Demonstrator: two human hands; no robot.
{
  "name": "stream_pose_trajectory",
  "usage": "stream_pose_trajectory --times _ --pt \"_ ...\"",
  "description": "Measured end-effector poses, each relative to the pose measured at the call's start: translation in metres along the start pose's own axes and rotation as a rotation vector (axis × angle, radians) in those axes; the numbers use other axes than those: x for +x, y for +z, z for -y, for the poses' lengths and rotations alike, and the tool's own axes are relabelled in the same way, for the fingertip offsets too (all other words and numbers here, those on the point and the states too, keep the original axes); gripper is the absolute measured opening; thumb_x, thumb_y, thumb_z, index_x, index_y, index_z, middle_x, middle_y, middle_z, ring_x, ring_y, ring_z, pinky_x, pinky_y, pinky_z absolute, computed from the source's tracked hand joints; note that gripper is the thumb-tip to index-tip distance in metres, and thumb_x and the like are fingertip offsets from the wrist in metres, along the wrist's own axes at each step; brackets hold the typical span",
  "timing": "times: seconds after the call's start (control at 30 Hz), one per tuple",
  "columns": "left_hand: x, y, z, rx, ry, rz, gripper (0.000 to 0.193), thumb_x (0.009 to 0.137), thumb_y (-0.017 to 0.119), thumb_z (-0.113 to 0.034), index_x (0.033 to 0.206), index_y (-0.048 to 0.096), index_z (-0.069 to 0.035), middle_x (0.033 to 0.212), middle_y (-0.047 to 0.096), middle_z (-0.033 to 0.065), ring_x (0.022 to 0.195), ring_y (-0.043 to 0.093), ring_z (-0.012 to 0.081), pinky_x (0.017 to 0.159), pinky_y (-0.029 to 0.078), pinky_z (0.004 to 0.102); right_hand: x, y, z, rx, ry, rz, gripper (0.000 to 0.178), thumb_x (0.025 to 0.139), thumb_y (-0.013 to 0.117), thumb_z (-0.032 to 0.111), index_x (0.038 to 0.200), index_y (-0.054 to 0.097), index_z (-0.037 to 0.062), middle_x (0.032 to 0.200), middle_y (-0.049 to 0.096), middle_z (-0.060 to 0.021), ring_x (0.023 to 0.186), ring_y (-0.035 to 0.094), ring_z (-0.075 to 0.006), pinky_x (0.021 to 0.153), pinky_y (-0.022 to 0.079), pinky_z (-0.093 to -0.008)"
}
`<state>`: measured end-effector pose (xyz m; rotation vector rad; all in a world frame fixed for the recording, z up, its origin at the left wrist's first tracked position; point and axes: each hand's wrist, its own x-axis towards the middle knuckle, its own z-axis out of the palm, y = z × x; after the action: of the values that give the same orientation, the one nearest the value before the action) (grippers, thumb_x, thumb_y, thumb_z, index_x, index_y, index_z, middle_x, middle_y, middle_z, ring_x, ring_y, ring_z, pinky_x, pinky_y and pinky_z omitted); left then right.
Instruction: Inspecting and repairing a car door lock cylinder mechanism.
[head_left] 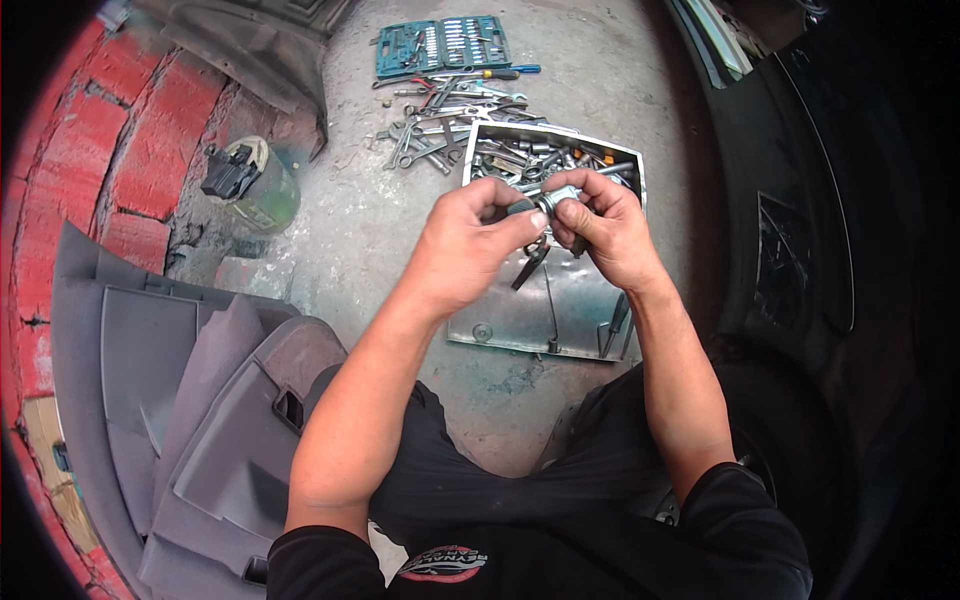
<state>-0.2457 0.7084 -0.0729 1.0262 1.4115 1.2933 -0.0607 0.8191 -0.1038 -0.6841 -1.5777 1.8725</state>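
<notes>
Black shirt (600, 545) nearest, the worker's left hand (462, 240) and right hand (617, 236) pinch a small silvery metal piece (563, 196) between fingers above an open metal box (495, 310). Work looks midway: piece not yet set down, wrenches (428, 152) loose on the floor (620, 90).

Over toolbox (500, 305): metal part (566, 195) half-hidden by fingers (590, 187), kind unclear. Right of toolbox: car (825, 215), cut off.

A small, silvery, roughly cylindrical metal piece (563, 194) sits tilted in the fingertips of the right hand (608, 226); a small, dark, rounded piece (521, 206), partly covered, is pinched just beside it by the left hand (464, 236).
</notes>
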Motion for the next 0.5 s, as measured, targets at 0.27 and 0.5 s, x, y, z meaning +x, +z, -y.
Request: stream_pose_trajectory --times 0.27,0.5 --pt "-0.013 0.020 -0.006 0.901 0.710 -0.246 0.014 0.081 0.077 0.001 0.090 0.066 -0.001 0.086 0.066 0.0088 0.083 0.066 0.0270 0.085 0.051 0.0402 -0.003 0.001 -0.003 -0.007 0.073 -0.014 0.028 0.103 0.073 0.025 0.118 0.071 0.0021 0.071 0.059 0.0046 0.061 0.050 -0.0037 0.054 0.039 -0.0222" --pt "-0.010 0.019 0.001 0.862 0.747 -0.270 0.016 0.081 0.078 -0.001 0.092 0.067 0.000 0.086 0.066 0.0119 0.083 0.067 0.0303 0.083 0.050 0.0432 -0.003 0.003 0.004 0.007 0.063 -0.015 0.028 0.101 0.075 0.022 0.121 0.071 0.0015 0.077 0.063 0.0035 0.063 0.052 -0.0032 0.054 0.040 -0.0217"
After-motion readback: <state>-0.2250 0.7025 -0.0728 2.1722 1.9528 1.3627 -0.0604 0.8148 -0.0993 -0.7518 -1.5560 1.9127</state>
